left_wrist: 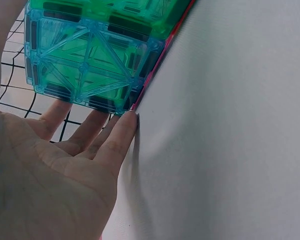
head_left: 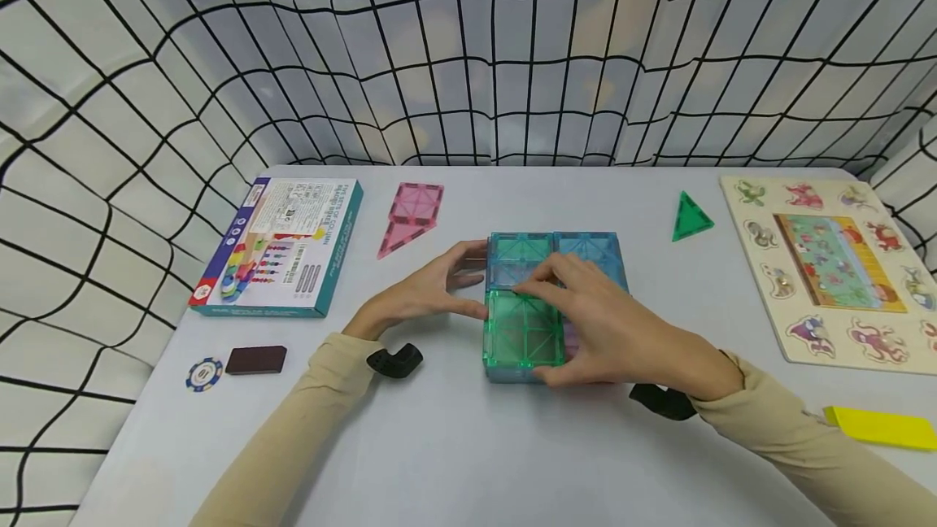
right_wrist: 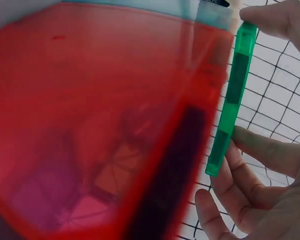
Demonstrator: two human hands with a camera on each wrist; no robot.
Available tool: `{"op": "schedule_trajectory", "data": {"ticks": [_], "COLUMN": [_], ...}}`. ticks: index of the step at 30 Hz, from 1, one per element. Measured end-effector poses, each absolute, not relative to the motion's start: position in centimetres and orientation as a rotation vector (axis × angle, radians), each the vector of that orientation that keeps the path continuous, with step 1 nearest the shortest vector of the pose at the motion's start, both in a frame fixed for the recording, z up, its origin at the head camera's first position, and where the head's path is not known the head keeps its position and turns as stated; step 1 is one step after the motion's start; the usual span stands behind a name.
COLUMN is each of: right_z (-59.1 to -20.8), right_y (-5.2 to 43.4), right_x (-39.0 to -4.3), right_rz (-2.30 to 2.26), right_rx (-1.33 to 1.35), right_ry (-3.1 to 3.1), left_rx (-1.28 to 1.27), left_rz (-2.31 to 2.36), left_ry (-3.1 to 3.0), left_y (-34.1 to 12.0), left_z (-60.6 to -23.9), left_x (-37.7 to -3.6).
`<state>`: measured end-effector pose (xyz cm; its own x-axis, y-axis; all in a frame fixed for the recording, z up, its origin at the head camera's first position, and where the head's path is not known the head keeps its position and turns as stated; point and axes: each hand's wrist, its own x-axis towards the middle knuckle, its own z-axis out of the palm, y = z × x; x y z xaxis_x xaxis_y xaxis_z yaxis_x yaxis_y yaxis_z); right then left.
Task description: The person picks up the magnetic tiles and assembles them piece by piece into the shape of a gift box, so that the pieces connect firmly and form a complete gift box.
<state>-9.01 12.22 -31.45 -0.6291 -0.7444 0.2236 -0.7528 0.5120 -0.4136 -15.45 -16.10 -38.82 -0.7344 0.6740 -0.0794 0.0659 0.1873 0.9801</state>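
A low box of see-through magnetic tiles [head_left: 586, 254] stands mid-table. My left hand [head_left: 435, 293] lies against its left side with straight fingers [left_wrist: 117, 137] touching the blue side tile [left_wrist: 90, 55]. My right hand [head_left: 607, 324] reaches over the top and pinches the green square tile [head_left: 523, 330] between thumb and fingers. The right wrist view shows that green tile [right_wrist: 232, 95] edge-on between the fingers [right_wrist: 260, 150], beside a red tile [right_wrist: 90, 125].
On the grey table [head_left: 468, 446] lie a toy box [head_left: 281, 242], a poker chip [head_left: 203, 374] and a dark block [head_left: 255, 359] at left. Pink tiles [head_left: 410, 214] lie behind, a green triangle [head_left: 690, 218], puzzle board [head_left: 830, 263] and yellow piece [head_left: 882, 427] at right.
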Motion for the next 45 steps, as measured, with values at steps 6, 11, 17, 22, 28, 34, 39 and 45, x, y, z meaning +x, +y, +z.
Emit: {"op": "schedule_trajectory", "data": {"ticks": [6, 11, 17, 22, 28, 34, 39, 45], "right_z": [-31.7, -31.9, -31.7, -31.2, -30.1, -30.7, -32.5, -34.5], "right_y": [12.1, 12.1, 12.5, 13.7, 16.7, 19.7, 20.3, 21.5], "right_x": [-9.2, -9.1, -9.0, -9.3, -10.6, -12.0, -12.2, -12.8], "right_rz": [0.697, 0.699, 0.703, 0.783, 1.018, 1.066, 1.061, 1.184], "right_rx": [1.332, 1.333, 1.341, 1.299, 1.161, 1.057, 1.079, 0.959], "right_ry": [-2.766, -2.787, -2.763, -2.727, -2.649, -2.573, -2.563, -2.551], "left_rx": [0.706, 0.691, 0.678, 0.656, 0.610, 0.583, 0.557, 0.547], "left_rz": [1.578, 1.560, 1.550, 1.552, 1.540, 1.528, 1.515, 1.463], "left_ry": [1.978, 1.993, 2.004, 2.004, 2.003, 2.007, 2.036, 2.122], "left_y": [-16.0, -16.0, -16.0, -16.0, -15.9, -15.8, -15.5, -15.5], "left_z": [-38.9, -38.8, -38.7, -38.7, -38.8, -38.9, -38.6, -38.0], "left_x": [-15.5, -15.5, -15.4, -15.3, -15.2, -15.2, -15.1, -14.8]}}
